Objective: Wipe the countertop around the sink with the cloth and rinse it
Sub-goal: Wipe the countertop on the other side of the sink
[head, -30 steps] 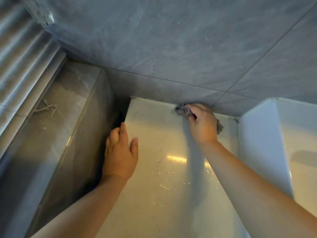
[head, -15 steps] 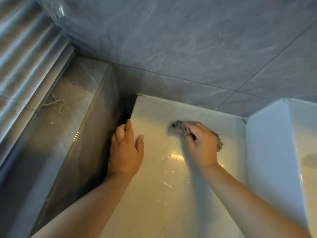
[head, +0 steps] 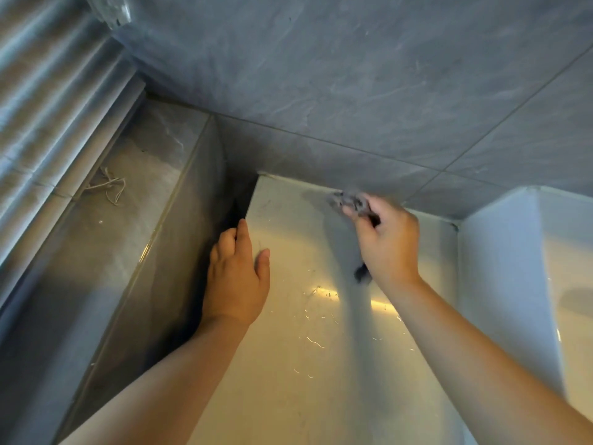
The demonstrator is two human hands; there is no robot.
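Cloth: small crumpled grey rag [head: 350,200], upper centre, blurred, bunched at the fingertips of the right hand [head: 390,248], tail trailing under the palm.
Right hand: fingers curled round the rag, near the rear wall joint.
Left hand [head: 236,284]: flat, fingers straight, on the countertop's left edge.
Surface: glossy cream countertop [head: 288,380]; fine hairs [head: 313,342] lie lower in the frame than the rag.
Room: grey tiled wall [head: 321,91] behind; white sink [head: 513,268] right.

One left hand [head: 236,284], one right hand [head: 390,245], one cloth [head: 349,200], one countertop [head: 288,374], one sink [head: 507,258], one string [head: 110,187].
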